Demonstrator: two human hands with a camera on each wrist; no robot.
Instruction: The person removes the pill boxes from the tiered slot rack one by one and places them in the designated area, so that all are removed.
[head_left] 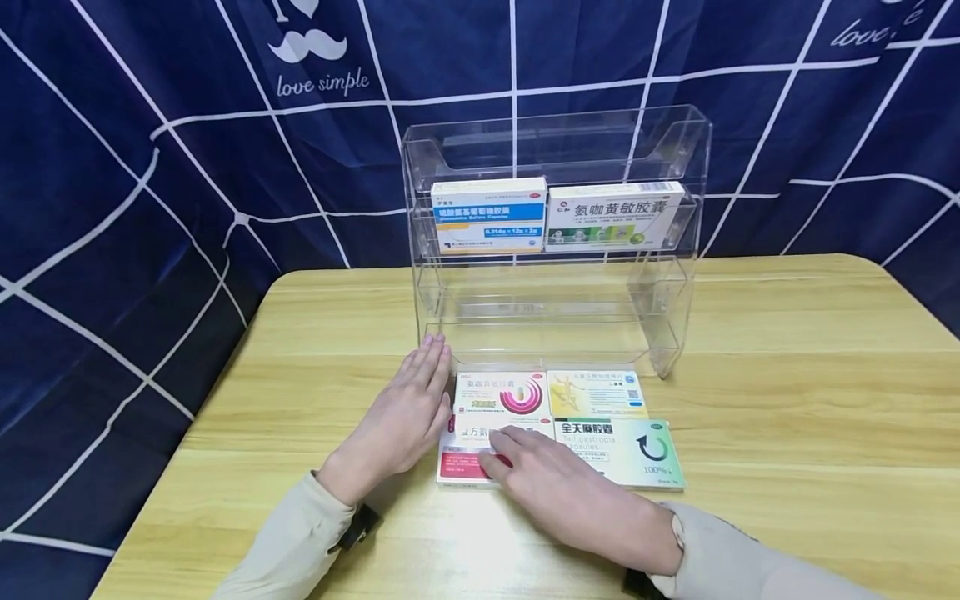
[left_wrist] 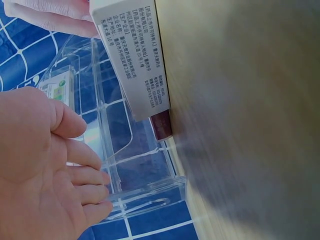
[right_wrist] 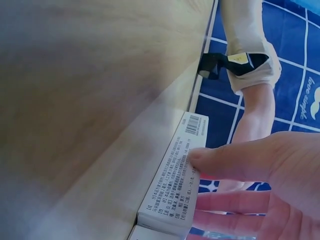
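Observation:
On the table lie several medicine boxes in two rows: a red-and-white box [head_left: 461,468] at front left, a white box with pink rings [head_left: 495,390] behind it, a green-and-white box [head_left: 633,458] at front right, and a yellow-and-white box [head_left: 596,393] behind that. My left hand [head_left: 401,417] lies along the left side of the boxes, fingers extended. In the left wrist view its palm faces the camera, holding nothing. My right hand [head_left: 562,492] rests over the red-and-white box. The right wrist view shows its thumb against the box's printed side [right_wrist: 172,175], fingers reaching over the top.
Behind the boxes stands a clear acrylic rack [head_left: 555,358] with tiers. Its upper tier holds a blue-and-white medicine box [head_left: 491,218] and a green-and-white one [head_left: 615,218]. A dark blue checked cloth [head_left: 465,58] hangs behind the wooden table [head_left: 787,375].

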